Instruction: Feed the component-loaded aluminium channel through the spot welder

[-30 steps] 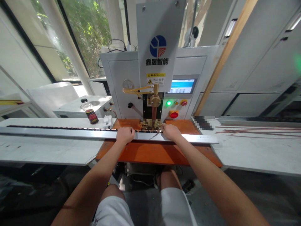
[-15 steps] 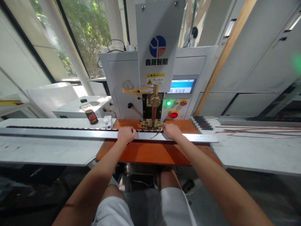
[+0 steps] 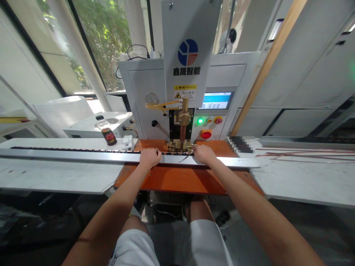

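On the machine's front: a round blue-and-red logo (image 3: 188, 52) sits above bold black lettering (image 3: 186, 71) reading 鑫晟智能.
Warning sticker (image 3: 185, 92): a yellow band carries 警告/WARNING; beneath it, beside a triangle, stand 当心伤手 and CAUTION, with a smaller line too blurred to read.
Screen (image 3: 215, 101): lit blue and white, its text too small to make out.
Buttons: a glowing green button (image 3: 200, 120) stands above a red knob (image 3: 206, 134); their captions are illegible.
Gauge (image 3: 151, 98): round, its scale unreadable.
Bottle (image 3: 109, 136): black cap, dark label with red artwork, no legible name.
Metal bar (image 3: 69, 155): lies lengthwise along the bench (image 3: 55, 173) and across the orange plate (image 3: 177, 181), cut off at the left edge of view; a dark, copper-flecked row (image 3: 83, 150) runs behind it.
Left hand (image 3: 149, 157): its grip is curled over the bar; the fingertips are hidden, so how tightly it closes cannot be told.
Right hand (image 3: 203, 153): its grip is drawn together at the right end of the brass fixture (image 3: 180, 145), beside a thin dark sliver (image 3: 185, 158); whether it has hold of that cannot be told.
Pixelated patch (image 3: 242, 144): blocks obscure part of a dark item near the copper-coloured rods (image 3: 294, 153).
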`<state>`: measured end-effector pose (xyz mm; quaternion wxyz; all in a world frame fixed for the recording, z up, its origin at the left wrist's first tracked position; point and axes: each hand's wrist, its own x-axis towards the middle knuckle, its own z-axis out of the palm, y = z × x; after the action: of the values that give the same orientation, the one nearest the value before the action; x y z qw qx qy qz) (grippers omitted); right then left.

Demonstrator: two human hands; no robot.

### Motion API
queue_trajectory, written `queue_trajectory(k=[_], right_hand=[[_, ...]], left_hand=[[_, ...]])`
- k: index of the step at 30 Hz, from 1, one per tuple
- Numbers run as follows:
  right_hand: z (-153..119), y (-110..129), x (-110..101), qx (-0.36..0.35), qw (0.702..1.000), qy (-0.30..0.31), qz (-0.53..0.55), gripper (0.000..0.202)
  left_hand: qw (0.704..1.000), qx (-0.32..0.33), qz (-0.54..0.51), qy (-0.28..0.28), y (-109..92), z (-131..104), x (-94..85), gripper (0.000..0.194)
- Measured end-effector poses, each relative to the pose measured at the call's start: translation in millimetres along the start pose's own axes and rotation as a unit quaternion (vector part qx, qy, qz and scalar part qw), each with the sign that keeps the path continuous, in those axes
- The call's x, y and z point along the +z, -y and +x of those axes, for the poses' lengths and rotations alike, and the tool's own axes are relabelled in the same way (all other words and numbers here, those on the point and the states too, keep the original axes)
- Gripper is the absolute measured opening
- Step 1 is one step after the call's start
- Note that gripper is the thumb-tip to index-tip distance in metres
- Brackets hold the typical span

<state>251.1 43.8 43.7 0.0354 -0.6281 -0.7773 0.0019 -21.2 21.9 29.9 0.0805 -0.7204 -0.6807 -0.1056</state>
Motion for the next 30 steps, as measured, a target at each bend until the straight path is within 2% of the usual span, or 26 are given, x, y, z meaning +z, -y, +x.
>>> queue_trajectory(k=[30], right_hand=[[-5.9, -5.7, -0.8, 0.008, 1.000, 0.008, -0.004, 0.045]], left_hand=[[1.000, -0.009, 0.008, -0.019, -8.1, -5.1, 0.3, 0.050]])
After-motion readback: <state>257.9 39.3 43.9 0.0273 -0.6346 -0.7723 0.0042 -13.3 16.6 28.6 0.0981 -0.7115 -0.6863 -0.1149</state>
